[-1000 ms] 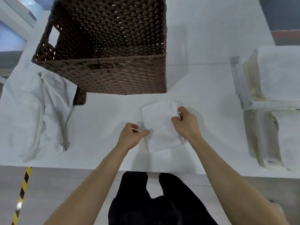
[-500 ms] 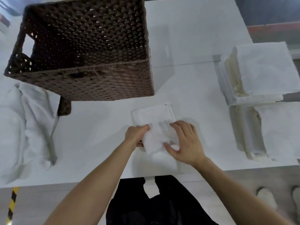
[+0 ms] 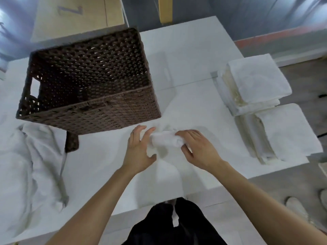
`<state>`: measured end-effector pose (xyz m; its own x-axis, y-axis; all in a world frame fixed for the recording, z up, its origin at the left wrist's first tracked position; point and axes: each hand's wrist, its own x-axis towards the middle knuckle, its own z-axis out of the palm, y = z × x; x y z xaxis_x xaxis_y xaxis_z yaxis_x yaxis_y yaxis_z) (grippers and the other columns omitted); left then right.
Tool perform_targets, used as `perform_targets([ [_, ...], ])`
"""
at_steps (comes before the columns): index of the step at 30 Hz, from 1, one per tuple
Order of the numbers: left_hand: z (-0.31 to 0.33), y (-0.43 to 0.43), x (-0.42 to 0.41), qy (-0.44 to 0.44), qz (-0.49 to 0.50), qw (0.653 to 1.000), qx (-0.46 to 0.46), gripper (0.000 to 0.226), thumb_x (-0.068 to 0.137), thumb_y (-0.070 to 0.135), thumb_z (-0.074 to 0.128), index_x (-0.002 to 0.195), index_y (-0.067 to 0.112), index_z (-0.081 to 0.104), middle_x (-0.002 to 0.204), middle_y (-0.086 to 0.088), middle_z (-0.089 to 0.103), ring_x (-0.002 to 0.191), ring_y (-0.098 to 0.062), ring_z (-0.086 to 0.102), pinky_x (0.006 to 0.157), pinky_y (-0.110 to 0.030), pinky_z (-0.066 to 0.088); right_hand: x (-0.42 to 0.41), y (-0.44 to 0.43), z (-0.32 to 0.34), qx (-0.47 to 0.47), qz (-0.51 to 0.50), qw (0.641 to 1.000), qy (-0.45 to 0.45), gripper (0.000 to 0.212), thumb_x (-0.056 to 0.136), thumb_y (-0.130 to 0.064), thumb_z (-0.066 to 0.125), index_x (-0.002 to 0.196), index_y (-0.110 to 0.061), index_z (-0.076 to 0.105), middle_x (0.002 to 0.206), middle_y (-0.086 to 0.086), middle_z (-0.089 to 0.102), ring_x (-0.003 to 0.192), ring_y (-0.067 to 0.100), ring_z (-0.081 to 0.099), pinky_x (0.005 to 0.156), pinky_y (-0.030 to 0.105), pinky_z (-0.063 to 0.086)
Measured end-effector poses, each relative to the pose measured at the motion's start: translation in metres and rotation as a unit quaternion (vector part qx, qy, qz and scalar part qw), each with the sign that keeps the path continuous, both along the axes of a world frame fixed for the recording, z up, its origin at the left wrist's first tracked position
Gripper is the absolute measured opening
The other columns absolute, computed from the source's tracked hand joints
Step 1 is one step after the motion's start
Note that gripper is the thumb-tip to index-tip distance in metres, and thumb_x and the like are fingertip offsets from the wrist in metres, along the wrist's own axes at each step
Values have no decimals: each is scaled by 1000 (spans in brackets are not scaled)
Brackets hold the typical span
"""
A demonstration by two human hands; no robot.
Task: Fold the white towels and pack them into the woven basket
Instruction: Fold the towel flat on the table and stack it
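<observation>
Fingers of the left hand [image 3: 139, 150] spread and loosely curved, fingertips against the left end of a small folded white cloth towel [image 3: 166, 142], thumb tucked under its near edge. Fingers of the right hand [image 3: 198, 150] held together and laid over the towel's right end, thumb curled beneath, so pinched between both hands; hard to tell whether lifted clear of the surface or resting on it. Under the hands, a flat white table [image 3: 185, 71], reaching past both bare forearms to its near edge. Just beyond the towel and slightly left, a large dark brown woven wicker basket [image 3: 88, 110], rectangular, open at the top, no towels visible inside, a cut-out handle in its left wall. Left of the basket, a loose heap of unfolded white cloth [image 3: 30, 163], crumpled, spilling toward the near edge. Well to the right, two stacks of folded white towels: a far stack [image 3: 254, 82] and a near stack [image 3: 286, 131], side by side and almost touching. Behind the table, a pale cardboard box [image 3: 74, 13]. Below the near edge, dark trousers [image 3: 177, 227].
</observation>
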<state>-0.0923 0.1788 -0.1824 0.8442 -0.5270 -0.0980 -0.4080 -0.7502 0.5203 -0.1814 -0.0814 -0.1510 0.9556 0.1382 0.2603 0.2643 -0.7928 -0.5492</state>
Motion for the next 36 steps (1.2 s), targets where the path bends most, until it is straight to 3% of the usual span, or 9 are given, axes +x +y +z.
perform_targets([
  [3, 39, -27, 20, 23, -65, 995, -72, 63, 79, 46, 78, 137, 26, 65, 143, 5, 64, 147, -22, 50, 125, -45, 37, 1, -15, 62, 55, -50, 997, 29, 30, 103, -14, 62, 133, -16, 60, 122, -3, 67, 98, 22, 65, 79, 33, 52],
  [8, 129, -83, 48, 120, -90, 981, -125, 21, 81, 36, 83, 95, 26, 71, 83, 18, 70, 75, -2, 63, 66, -23, 46, 2, -70, 127, 206, -209, 947, 132, 25, 97, -51, 73, 112, -32, 68, 97, -2, 74, 86, 16, 69, 77, 36, 55],
  [11, 151, -107, 75, 249, -107, 954, -131, 35, 83, 39, 89, 114, 25, 77, 106, 12, 81, 98, -11, 77, 93, -36, 60, -7, -97, 130, 212, -281, 923, 155, 29, 99, -47, 72, 102, -19, 68, 94, 7, 74, 81, 21, 70, 75, 40, 56],
  [14, 147, -131, 83, 454, -55, 856, -239, 49, 89, 22, 86, 133, 5, 72, 132, -13, 76, 126, -31, 72, 114, -45, 51, -12, -125, 134, 275, -314, 901, 115, 25, 104, -48, 64, 105, -24, 69, 96, -2, 76, 88, 18, 72, 76, 37, 57],
  [18, 122, -199, 68, 515, 112, 772, -355, 45, 97, 24, 76, 135, 1, 69, 132, -18, 75, 121, -34, 74, 111, -48, 53, -3, -174, 124, 398, -318, 846, 159, 22, 102, -56, 64, 111, -38, 72, 101, -3, 81, 94, 21, 78, 85, 37, 63],
  [22, 100, -277, 63, 415, 224, 820, -325, 41, 94, 46, 78, 126, 20, 71, 114, 0, 82, 105, -25, 79, 102, -48, 60, 12, -243, 92, 357, -296, 851, 246, 54, 82, -40, 91, 127, -27, 63, 116, -5, 76, 103, 16, 75, 91, 40, 62],
  [27, 89, -346, 78, 438, 212, 815, -314, 44, 98, 50, 72, 134, 26, 66, 124, 2, 80, 110, -23, 78, 97, -46, 61, 35, -331, 66, 303, -303, 875, 224, 16, 100, -42, 71, 108, -30, 65, 104, -4, 77, 98, 25, 72, 88, 44, 59],
  [32, 91, -406, 101, 415, 219, 808, -357, 38, 105, 42, 68, 140, 31, 60, 129, 8, 77, 114, -19, 77, 96, -48, 63, 72, -395, 67, 268, -318, 891, 181, 27, 108, -49, 54, 85, -35, 58, 70, -9, 60, 66, 16, 56, 65, 32, 45],
  [36, 94, -450, 133, 445, 242, 791, -344, 32, 108, 44, 63, 135, 29, 55, 131, 2, 74, 117, -25, 75, 103, -54, 59, 115, -434, 63, 263, -312, 885, 224, 28, 105, -47, 58, 126, -29, 54, 103, -10, 66, 94, 15, 64, 75, 29, 46],
])
